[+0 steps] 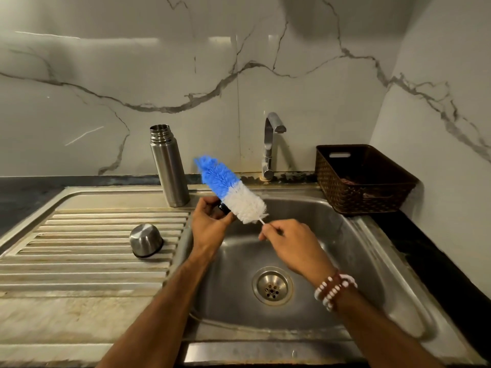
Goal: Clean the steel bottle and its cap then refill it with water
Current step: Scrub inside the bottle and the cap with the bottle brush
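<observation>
The steel bottle (170, 168) stands upright and uncapped at the back of the drainboard, beside the sink. A steel cup-shaped cap (145, 240) lies mouth down on the ribbed drainboard. My right hand (289, 245) pinches the thin white handle of a blue and white bottle brush (231, 189), which slants up to the left over the sink. My left hand (212, 221) is closed on a small dark object (225, 207), mostly hidden, right against the brush's white bristles.
The steel sink basin (345, 256) with its drain (272, 286) lies below my hands. A tap (271, 144) stands behind it, no water running. A brown woven basket (364, 179) sits on the dark counter at the right. The drainboard (87, 264) fills the left.
</observation>
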